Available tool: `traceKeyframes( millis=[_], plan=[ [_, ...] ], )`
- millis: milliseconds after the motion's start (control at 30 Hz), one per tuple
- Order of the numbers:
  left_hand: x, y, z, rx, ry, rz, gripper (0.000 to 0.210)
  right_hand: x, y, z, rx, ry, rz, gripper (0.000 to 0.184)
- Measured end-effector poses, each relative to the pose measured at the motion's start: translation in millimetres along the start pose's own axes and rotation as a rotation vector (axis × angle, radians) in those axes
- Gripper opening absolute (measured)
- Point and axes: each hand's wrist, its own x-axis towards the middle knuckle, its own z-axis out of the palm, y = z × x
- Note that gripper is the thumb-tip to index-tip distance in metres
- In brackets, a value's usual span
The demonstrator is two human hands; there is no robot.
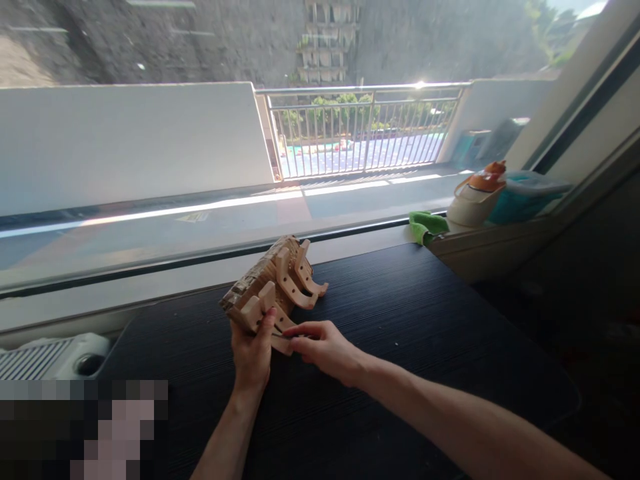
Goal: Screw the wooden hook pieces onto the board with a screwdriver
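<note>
A wooden model (pixel 273 277) with a rough, block-textured side and several curved, drilled wooden pieces is tilted above the dark table. My left hand (pixel 253 353) is closed around its near end, the thumb pressed over a pale wooden piece. Close beside it, my right hand (pixel 320 343) pinches a thin dark tool whose tip reaches one of the curved pieces. Fingers cover most of this tool, so its kind cannot be made out.
The black table (pixel 400 320) stands against a window ledge. On the ledge at right are a green cloth (pixel 427 227), a cream container (pixel 473 200) with an orange top and a teal container (pixel 525 197). A white slatted appliance (pixel 55 357) is at left.
</note>
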Motion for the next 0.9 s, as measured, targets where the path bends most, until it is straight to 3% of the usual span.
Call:
traceKeyframes(
  millis=[33,100,200,300,400,533,633,733,800,900],
  plan=[
    [-0.1,0.4,0.0,0.000,-0.006,0.002,0.052,0.8,0.0,-0.8,0.053,-0.021,0.034,0.037],
    [-0.2,1.1,0.4,-0.008,-0.016,0.002,0.051,0.1,-2.9,-4.3,-0.046,0.009,-0.044,0.035],
    [-1.0,2.2,1.8,-0.019,-0.006,-0.008,0.051,-6.1,-13.2,-10.4,-0.549,0.066,-0.312,0.028],
    [-2.1,3.8,2.7,-0.021,0.000,-0.034,0.051,-13.6,-25.8,-10.8,-1.025,0.021,-0.491,0.030],
    [-1.9,4.4,2.4,-0.026,-0.001,-0.064,0.052,-16.4,-33.3,-4.4,-1.210,-0.007,-0.537,0.032],
    [1.0,1.4,1.1,-0.061,-0.005,-0.069,0.054,-9.5,-28.0,3.4,-1.043,0.003,-0.484,0.026],
    [2.5,-1.5,0.3,-0.087,-0.009,-0.048,0.054,0.5,-14.1,3.0,-0.551,0.033,-0.266,0.024],
    [2.9,-2.8,-0.3,-0.093,-0.025,-0.037,0.054,6.6,-1.5,0.7,-0.053,-0.076,-0.032,0.033],
    [2.9,-2.6,-0.4,-0.094,-0.039,-0.041,0.054,6.0,1.1,-0.5,-0.032,-0.063,0.002,0.034],
    [2.6,-0.4,0.1,-0.108,-0.044,-0.068,0.055,0.3,-4.0,-3.1,-0.378,0.134,-0.079,0.033]
  ],
)
